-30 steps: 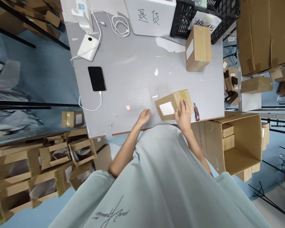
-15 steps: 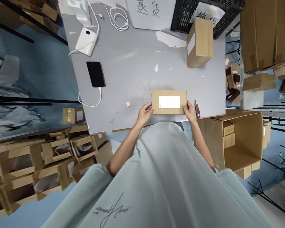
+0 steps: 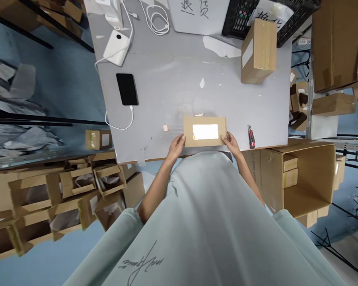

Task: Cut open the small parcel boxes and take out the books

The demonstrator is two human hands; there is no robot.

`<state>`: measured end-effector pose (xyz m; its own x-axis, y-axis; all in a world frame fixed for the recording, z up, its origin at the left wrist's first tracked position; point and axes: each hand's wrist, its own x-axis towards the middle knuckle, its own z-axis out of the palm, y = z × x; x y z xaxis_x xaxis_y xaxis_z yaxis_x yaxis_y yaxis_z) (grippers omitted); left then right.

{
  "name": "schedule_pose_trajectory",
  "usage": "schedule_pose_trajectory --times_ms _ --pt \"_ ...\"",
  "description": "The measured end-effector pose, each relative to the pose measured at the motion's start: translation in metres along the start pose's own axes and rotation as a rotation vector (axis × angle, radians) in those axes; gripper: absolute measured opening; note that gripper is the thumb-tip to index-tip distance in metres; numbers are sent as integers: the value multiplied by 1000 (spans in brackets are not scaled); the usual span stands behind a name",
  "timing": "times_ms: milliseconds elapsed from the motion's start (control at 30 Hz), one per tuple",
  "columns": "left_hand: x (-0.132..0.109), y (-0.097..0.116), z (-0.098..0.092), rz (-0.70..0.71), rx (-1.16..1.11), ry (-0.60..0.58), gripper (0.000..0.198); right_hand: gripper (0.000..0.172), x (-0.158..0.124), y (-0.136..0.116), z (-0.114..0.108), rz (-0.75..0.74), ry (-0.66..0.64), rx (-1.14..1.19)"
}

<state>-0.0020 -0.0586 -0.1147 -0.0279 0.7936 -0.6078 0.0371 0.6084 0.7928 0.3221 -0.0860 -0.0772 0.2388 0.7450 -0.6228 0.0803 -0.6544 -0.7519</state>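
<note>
A flat brown cardboard box (image 3: pixel 188 133) with a white label (image 3: pixel 205 132) on its upper face is at the front edge of the grey table. My left hand (image 3: pixel 176 147) grips its left side, thumb on the top face near the corner. On the opposite side my right hand (image 3: pixel 231 142) holds the lower right corner, thumb on top and fingers along the edge. Both hands are closed on the box. A red and black utility knife (image 3: pixel 251 137) lies to the right of my right hand, apart from it.
A black phone (image 3: pixel 127 89) on a white cable and a white power bank (image 3: pixel 117 47) lie on the table's left. A taller carton (image 3: pixel 259 51) stands at back right by a black crate (image 3: pixel 235 20). A large open carton (image 3: pixel 308 174) is right of the table; several open boxes stand left.
The box and both hands have shifted left relative to the table and the knife, widening the gap to the knife. The whole view has also shifted slightly.
</note>
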Motion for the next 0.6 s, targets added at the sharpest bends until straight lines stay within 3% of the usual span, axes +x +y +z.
schedule_pose_trajectory --times_ms 167,367,467,600 --pt "-9 12 0 52 -13 -18 74 113 -17 -6 -2 -118 -2 -23" --pt "-11 54 -3 257 33 12 65 79 -18 -51 -8 -348 98 -207" --pt "-9 66 0 280 53 -18 63 70 -15 -64 -11 -376 137 -214" --pt "-13 62 6 225 30 -58 61 65 -24 -61 -17 -327 126 -197"
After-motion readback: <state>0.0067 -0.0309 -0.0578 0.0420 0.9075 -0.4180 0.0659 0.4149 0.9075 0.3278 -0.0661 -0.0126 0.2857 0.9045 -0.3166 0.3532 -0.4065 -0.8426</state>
